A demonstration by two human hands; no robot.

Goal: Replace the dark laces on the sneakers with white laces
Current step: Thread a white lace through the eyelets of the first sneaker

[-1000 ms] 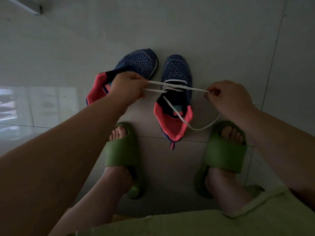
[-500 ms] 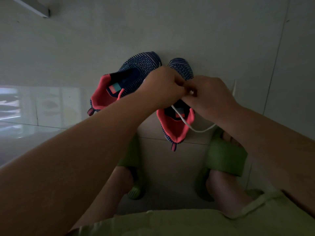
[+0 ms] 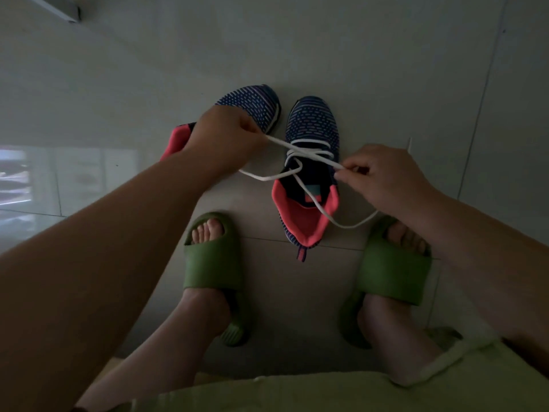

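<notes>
Two navy knit sneakers with pink linings stand on the tiled floor. The right sneaker (image 3: pixel 312 126) carries a white lace (image 3: pixel 309 153) crossed over its tongue. My left hand (image 3: pixel 222 138) grips one lace end, covering part of the left sneaker (image 3: pixel 252 105). My right hand (image 3: pixel 383 176) pinches the other strand beside the right sneaker's collar. A slack loop of lace (image 3: pixel 350 224) trails from the pink collar toward my right foot. No dark lace shows.
My feet in green slides (image 3: pixel 214 263) (image 3: pixel 392 272) stand just in front of the sneakers. A light cloth (image 3: pixel 297 391) covers my lap at the bottom. A bright reflection (image 3: pixel 44 179) lies on the floor at left.
My hands met over the right sneaker half a second ago and have since pulled apart, left hand to the left and right hand to the right, drawing the crossed white lace out.
</notes>
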